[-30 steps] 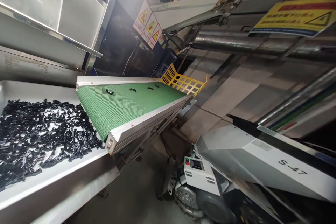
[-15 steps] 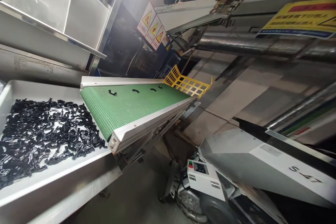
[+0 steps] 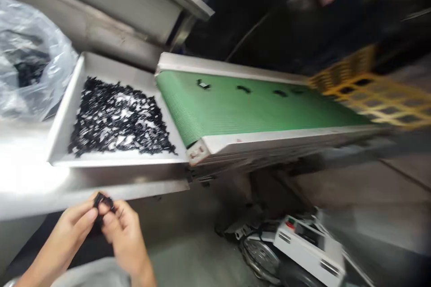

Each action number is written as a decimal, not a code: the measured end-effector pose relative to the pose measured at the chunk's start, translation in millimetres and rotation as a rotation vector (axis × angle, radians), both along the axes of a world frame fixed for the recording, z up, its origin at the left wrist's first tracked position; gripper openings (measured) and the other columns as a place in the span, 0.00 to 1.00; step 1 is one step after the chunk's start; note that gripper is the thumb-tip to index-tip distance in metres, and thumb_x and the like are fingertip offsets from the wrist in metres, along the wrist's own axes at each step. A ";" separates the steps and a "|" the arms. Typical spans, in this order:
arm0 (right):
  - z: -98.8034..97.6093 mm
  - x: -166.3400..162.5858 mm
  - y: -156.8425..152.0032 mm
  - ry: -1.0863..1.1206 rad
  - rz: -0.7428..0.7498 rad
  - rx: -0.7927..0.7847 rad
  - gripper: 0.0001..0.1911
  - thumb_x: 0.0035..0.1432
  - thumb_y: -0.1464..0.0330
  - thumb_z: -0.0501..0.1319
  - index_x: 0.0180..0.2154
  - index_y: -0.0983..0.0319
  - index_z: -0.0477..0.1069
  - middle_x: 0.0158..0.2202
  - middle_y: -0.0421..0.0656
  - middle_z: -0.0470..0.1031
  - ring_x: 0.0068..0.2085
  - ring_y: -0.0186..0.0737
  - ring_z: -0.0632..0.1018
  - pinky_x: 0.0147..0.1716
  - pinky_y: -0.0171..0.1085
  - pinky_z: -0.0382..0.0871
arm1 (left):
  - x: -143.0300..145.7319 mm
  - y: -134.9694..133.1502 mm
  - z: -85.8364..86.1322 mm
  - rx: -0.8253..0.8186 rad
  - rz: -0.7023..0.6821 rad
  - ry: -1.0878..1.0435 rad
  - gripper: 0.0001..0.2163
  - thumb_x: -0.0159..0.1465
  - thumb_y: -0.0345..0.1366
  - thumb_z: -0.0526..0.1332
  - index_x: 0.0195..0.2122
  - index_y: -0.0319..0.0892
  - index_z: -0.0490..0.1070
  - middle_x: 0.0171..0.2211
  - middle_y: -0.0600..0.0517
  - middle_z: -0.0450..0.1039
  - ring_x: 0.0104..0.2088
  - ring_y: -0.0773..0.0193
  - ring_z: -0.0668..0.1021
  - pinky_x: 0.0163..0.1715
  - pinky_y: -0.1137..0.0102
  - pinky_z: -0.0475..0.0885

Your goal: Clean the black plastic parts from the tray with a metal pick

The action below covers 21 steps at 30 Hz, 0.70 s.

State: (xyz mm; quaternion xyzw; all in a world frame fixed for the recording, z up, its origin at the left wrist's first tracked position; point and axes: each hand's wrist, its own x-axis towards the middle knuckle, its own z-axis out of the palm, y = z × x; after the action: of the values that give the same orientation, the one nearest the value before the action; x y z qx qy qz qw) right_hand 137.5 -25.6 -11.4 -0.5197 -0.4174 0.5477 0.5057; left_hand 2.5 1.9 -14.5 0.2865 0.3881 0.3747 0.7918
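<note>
Between my two hands is a small black plastic part (image 3: 103,202), pinched at both ends in front of the metal table's edge. My left hand (image 3: 76,224) grips its left side with thumb and fingers. On its other side, my right hand (image 3: 121,226) holds it with curled fingers. Just beyond them stands a white tray (image 3: 117,160) with a spread of similar black parts (image 3: 121,116). The held part's exact shape is partly covered by my fingers and blurred.
Right of the tray, a green conveyor belt (image 3: 229,107) carries several black parts and runs to a yellow plastic basket (image 3: 387,94). A clear plastic bag (image 3: 57,54) with black parts lies at left on the metal table (image 3: 27,166). A white control box (image 3: 310,251) stands low at right.
My view has swung left and down, so tray and conveyor sit further right in the picture. Both my hands, holding the black part, and the clear bag have come into view.
</note>
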 end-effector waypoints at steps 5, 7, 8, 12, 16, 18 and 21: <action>9.7 6.3 3.3 0.057 0.034 -0.050 0.25 0.57 0.44 0.65 0.34 0.60 0.74 0.22 0.34 0.59 0.23 0.29 0.58 0.22 0.32 0.59 | 11.8 2.3 13.6 0.097 0.129 -0.054 0.18 0.48 0.54 0.76 0.24 0.43 0.82 0.31 0.49 0.78 0.37 0.60 0.77 0.40 0.72 0.73; 9.3 7.9 1.4 0.037 0.024 -0.039 0.24 0.58 0.44 0.64 0.34 0.60 0.75 0.22 0.34 0.58 0.23 0.30 0.59 0.24 0.33 0.62 | 12.0 2.7 16.0 0.098 0.148 -0.124 0.16 0.52 0.52 0.75 0.25 0.42 0.83 0.30 0.50 0.78 0.35 0.63 0.76 0.42 0.71 0.73; 9.7 8.8 -0.1 0.021 0.017 -0.032 0.23 0.59 0.45 0.64 0.34 0.60 0.75 0.22 0.34 0.57 0.23 0.30 0.59 0.25 0.33 0.63 | 11.5 1.7 16.8 0.090 0.143 -0.165 0.16 0.54 0.51 0.74 0.27 0.42 0.83 0.31 0.49 0.78 0.35 0.64 0.76 0.42 0.70 0.73; 13.9 10.3 -5.8 -0.054 -0.018 0.014 0.20 0.62 0.49 0.63 0.35 0.59 0.74 0.21 0.32 0.56 0.22 0.30 0.59 0.25 0.33 0.65 | 9.1 -3.5 17.3 0.042 0.128 -0.313 0.15 0.56 0.49 0.73 0.29 0.41 0.83 0.36 0.48 0.79 0.38 0.63 0.78 0.42 0.70 0.74; 15.5 7.1 -7.6 -0.062 -0.101 0.098 0.16 0.62 0.52 0.64 0.44 0.55 0.69 0.23 0.32 0.60 0.21 0.30 0.61 0.22 0.30 0.62 | 7.1 -4.1 15.5 -0.003 0.174 -0.377 0.13 0.57 0.47 0.73 0.29 0.41 0.82 0.33 0.51 0.77 0.38 0.67 0.77 0.43 0.75 0.74; 14.9 6.9 -7.0 -0.044 -0.111 0.110 0.16 0.63 0.52 0.64 0.44 0.54 0.66 0.23 0.31 0.62 0.21 0.29 0.62 0.21 0.29 0.61 | 5.2 -3.3 15.3 -0.033 0.180 -0.380 0.13 0.58 0.46 0.73 0.28 0.41 0.82 0.31 0.53 0.76 0.35 0.69 0.77 0.41 0.77 0.75; 14.4 11.1 -4.1 -0.098 -0.068 0.118 0.14 0.64 0.53 0.63 0.41 0.55 0.68 0.25 0.33 0.67 0.22 0.29 0.67 0.22 0.29 0.65 | -0.5 -1.4 14.9 -0.085 0.184 -0.405 0.12 0.58 0.45 0.73 0.28 0.40 0.81 0.31 0.53 0.76 0.35 0.70 0.78 0.41 0.76 0.77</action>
State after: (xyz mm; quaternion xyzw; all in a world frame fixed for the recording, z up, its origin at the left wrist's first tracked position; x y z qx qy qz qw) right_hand 148.5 -29.7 3.0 -0.5291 -0.4556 0.4785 0.5325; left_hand 2.0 0.5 0.4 0.1352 0.2612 0.4787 0.8273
